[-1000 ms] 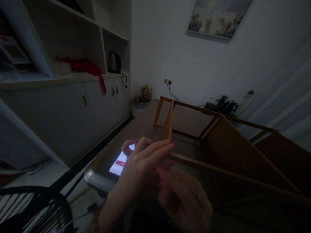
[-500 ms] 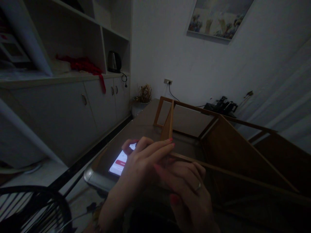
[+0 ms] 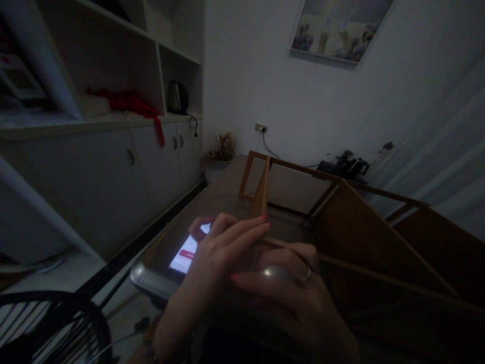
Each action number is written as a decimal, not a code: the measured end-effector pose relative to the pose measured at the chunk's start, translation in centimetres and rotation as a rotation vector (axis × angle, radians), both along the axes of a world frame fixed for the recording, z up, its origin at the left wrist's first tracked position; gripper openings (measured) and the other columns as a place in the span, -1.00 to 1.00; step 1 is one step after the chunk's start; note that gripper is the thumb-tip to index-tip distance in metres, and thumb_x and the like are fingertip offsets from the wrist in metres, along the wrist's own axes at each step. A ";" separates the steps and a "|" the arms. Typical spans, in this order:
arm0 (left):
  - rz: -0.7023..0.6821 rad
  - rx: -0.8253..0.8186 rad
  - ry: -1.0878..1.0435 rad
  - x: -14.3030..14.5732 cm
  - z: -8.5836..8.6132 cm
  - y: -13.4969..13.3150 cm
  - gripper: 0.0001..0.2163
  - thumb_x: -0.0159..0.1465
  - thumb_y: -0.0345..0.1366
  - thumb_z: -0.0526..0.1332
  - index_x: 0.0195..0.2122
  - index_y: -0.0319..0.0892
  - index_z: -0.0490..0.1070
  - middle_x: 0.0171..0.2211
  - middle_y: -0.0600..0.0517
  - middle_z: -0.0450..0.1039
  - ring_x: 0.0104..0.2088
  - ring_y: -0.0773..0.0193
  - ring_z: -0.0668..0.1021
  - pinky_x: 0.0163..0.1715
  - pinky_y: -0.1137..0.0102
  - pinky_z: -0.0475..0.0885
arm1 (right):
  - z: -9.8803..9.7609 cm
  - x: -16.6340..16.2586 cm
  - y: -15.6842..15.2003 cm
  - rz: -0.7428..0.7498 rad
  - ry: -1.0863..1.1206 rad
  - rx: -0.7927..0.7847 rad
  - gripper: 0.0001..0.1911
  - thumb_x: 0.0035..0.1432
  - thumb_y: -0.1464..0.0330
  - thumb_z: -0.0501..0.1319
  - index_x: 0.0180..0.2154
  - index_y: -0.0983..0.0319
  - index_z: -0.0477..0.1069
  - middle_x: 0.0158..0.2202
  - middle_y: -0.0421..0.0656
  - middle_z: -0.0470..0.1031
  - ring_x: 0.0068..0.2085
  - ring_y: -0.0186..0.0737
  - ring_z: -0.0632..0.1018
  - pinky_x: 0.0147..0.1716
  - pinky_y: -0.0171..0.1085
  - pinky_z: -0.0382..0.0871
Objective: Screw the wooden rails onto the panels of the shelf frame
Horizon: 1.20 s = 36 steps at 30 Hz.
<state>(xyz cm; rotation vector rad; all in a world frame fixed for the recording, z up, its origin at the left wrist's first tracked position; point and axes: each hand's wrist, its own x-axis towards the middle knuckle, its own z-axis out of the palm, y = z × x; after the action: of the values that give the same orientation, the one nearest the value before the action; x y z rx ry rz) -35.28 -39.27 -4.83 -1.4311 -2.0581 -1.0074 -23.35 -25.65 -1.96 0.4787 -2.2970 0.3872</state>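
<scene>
My left hand lies with its fingers stretched out over the near end of a wooden shelf frame, just beside a lit phone. Its thumb is over the phone's upper part; whether it touches the screen I cannot tell. Close on the right, my right hand, with a ring on one finger, is curled around a shiny, rounded, silvery thing. Most of that thing is hidden by the fingers, and the room is dim. The shelf frame rests on its side on a brown table.
A black fan-like wire guard stands at lower left. White cabinets line the left, with a kettle and red cloth. Behind the table are a dried plant, a wall socket and dark appliances.
My right hand has turned and its fingers have closed in, so the shiny rounded thing now shows between them. My left hand, the phone and the shelf frame stay in place.
</scene>
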 end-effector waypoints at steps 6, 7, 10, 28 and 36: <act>0.008 0.014 -0.001 0.2 0.3 0.1 -0.66 0.37 -0.26 0.18 0.18 -0.01 0.36 0.17 0.07 0.44 -0.08 0.13 0.40 -0.08 0.14 0.27 | 0.7 -0.3 0.3 0.102 -0.076 -0.038 -0.80 0.33 0.27 0.19 -0.06 0.11 0.50 -0.21 -0.23 0.55 -0.11 -0.28 0.43 -0.12 -0.32 0.44; 0.010 0.015 -0.006 0.3 0.3 0.1 -0.66 0.37 -0.27 0.17 0.17 -0.01 0.36 0.17 0.07 0.44 -0.08 0.14 0.40 -0.08 0.15 0.28 | 0.8 -0.4 0.4 0.123 -0.092 -0.035 -0.80 0.32 0.28 0.19 -0.05 0.13 0.49 -0.20 -0.23 0.55 -0.09 -0.28 0.44 -0.11 -0.31 0.45; 0.005 0.017 -0.015 0.2 0.2 0.1 -0.65 0.38 -0.26 0.16 0.18 -0.01 0.36 0.17 0.07 0.44 -0.06 0.14 0.40 -0.07 0.17 0.29 | 1.4 -0.6 0.8 0.185 -0.148 -0.017 -0.80 0.30 0.30 0.22 -0.05 0.14 0.47 -0.17 -0.21 0.55 -0.08 -0.27 0.49 -0.11 -0.29 0.49; -0.026 0.007 -0.012 0.0 0.3 -0.2 -0.59 0.34 -0.33 0.20 0.22 -0.04 0.32 0.17 0.06 0.44 -0.03 0.10 0.42 -0.07 0.16 0.32 | 4.0 -2.1 0.2 0.247 -0.223 0.136 -0.80 0.32 0.24 0.19 -0.26 0.24 0.45 -0.24 -0.20 0.54 -0.14 -0.29 0.49 -0.06 -0.32 0.39; -0.027 -0.004 -0.057 0.1 0.1 0.0 -0.66 0.41 -0.26 0.07 0.20 0.01 0.34 0.17 0.10 0.43 0.01 0.09 0.46 0.02 0.10 0.33 | 2.0 -2.7 -1.3 0.105 0.005 0.166 -0.81 0.37 0.38 0.09 -0.18 0.24 0.48 -0.39 -0.23 0.53 -0.31 -0.28 0.45 -0.21 -0.23 0.30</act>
<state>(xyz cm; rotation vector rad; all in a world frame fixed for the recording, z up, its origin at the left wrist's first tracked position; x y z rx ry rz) -35.16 -39.23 -4.71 -1.4512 -2.0873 -1.0677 -26.06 -26.97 0.04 0.6842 -2.3158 0.2467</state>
